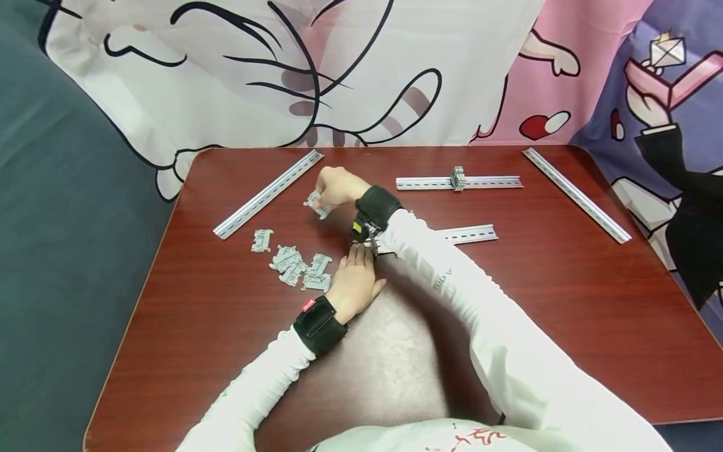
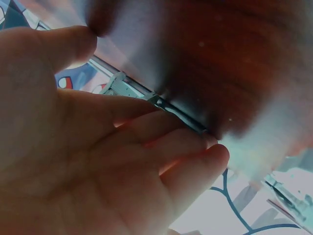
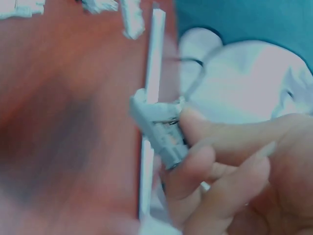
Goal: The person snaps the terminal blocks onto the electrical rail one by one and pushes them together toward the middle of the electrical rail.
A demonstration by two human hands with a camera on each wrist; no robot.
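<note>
Up over the left middle of the table, my right hand [image 1: 341,186] pinches a grey terminal block [image 3: 161,129] between thumb and fingers. My left hand [image 1: 354,282] lies with fingers straight, its fingertips right at the near slotted metal rail [image 1: 469,235]. In the left wrist view a clip-like terminal block [image 2: 122,87] sits on that rail beside the fingers. My right forearm hides part of the rail in the head view. Left of my left hand lies a loose pile of terminal blocks [image 1: 289,258], with a single terminal block [image 1: 262,240] apart from it.
A slotted rail [image 1: 268,193] slants along the table's left side and another rail [image 1: 576,194] along the right. At the back, a third rail [image 1: 491,182] carries a small cluster of terminal blocks [image 1: 458,179]. A printed cloth [image 1: 361,37] hangs behind the table.
</note>
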